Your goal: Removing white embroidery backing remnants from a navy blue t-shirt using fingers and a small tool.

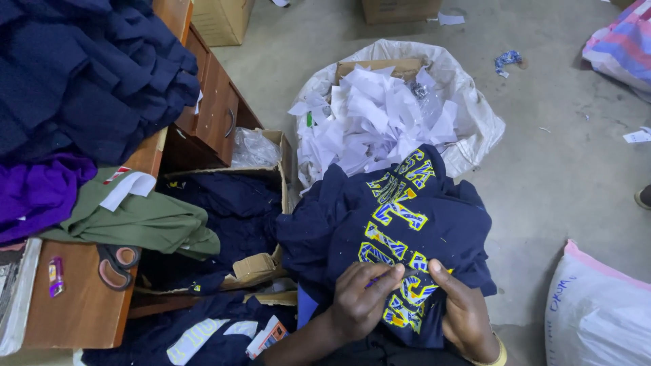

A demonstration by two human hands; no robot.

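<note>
Navy shirt [400,224] with yellow lettering on the lap; left hand [359,298] pinches something small at the print, right hand [464,308] grips the fabric; sack of paper scraps [386,108] already heaped; lettering still under the fingers.

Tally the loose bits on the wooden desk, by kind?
Green garment: 1
Purple garment: 1
Navy clothes pile: 1
Scissors: 1
Small purple tube: 1
Total: 5
</note>
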